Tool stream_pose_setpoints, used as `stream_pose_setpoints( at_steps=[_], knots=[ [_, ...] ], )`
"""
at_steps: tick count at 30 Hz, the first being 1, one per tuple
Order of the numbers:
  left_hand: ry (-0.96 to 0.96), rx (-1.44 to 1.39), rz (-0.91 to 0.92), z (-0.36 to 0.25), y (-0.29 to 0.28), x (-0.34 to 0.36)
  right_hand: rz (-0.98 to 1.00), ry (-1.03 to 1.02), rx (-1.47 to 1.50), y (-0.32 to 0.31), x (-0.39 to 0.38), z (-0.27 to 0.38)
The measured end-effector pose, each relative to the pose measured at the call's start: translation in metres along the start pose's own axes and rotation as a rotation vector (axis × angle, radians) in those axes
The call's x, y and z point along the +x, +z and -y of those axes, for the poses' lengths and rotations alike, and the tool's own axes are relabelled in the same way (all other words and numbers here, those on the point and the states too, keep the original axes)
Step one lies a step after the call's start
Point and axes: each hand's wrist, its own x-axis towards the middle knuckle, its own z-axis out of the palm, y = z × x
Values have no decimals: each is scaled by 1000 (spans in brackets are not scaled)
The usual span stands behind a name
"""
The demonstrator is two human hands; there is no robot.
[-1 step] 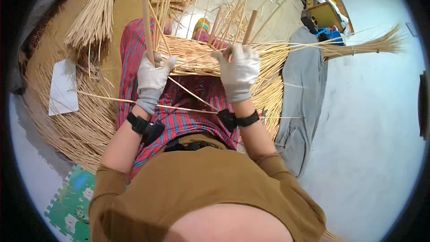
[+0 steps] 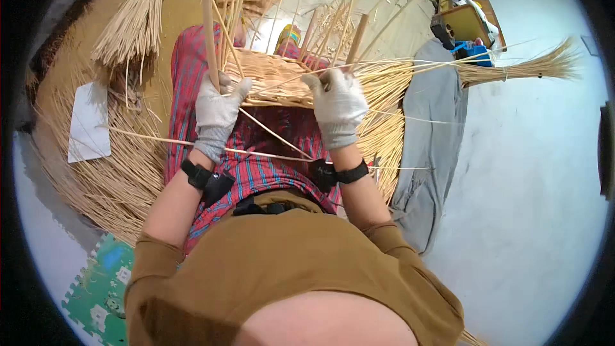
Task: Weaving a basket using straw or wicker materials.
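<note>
Woven wicker piece (image 2: 272, 77): Lay in front of the lap, between the two hands, over the checked trousers (image 2: 186, 83); showed pale rods packed in close rows.
Left hand (image 2: 216, 110): Gripped, in a white glove, the left end of the woven wicker piece, at the foot of a wooden stake (image 2: 209, 32); had the fingers nearly closed and the thumb laid toward the rows.
Right hand (image 2: 339, 109): Bent the gloved fingers inward at the right end, near a second wooden stake (image 2: 359, 38); had the thumb pointing left, a little apart from the index finger. Could not tell whether pinched the thin rod (image 2: 275, 86) running toward the thumb, or only rested beside it.
Loose rods: Slanted down from the near edge as one short rod (image 2: 275, 133), and crossed the lap as one long rod (image 2: 256, 153).
Rod stock: Lay in a heap (image 2: 384, 134) at the right, beside a grey cloth (image 2: 430, 128).
Weaving step, by judgement: Seemed in the middle of working one rod into the rows, steadying at left and guiding at right.
Next move, by judgement: Called probably for a firm hold at left, a close pinch at right, and a gentle pull, tightening without cracking.
</note>
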Motion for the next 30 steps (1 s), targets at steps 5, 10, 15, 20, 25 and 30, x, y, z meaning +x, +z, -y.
stream_pose_setpoints(
  at_steps=[5, 10, 15, 20, 25, 30],
  knots=[
    [74, 131, -53, 9, 0, -3, 136, 82, 189, -5, -24, 2],
    [195, 76, -146, 13, 2, -1, -121, -217, 473, -24, 54, 20],
    [160, 83, -173, 9, 1, -2, -277, -179, 532, -6, 74, 56],
    [197, 180, -189, 5, 0, -2, 394, -245, 402, 42, 90, 108],
    [157, 134, -29, -23, -34, 0, 521, -143, 482, 48, 111, 103],
    [898, 716, 173, -66, -56, -13, 550, -231, 660, 51, 121, 74]
  ],
)
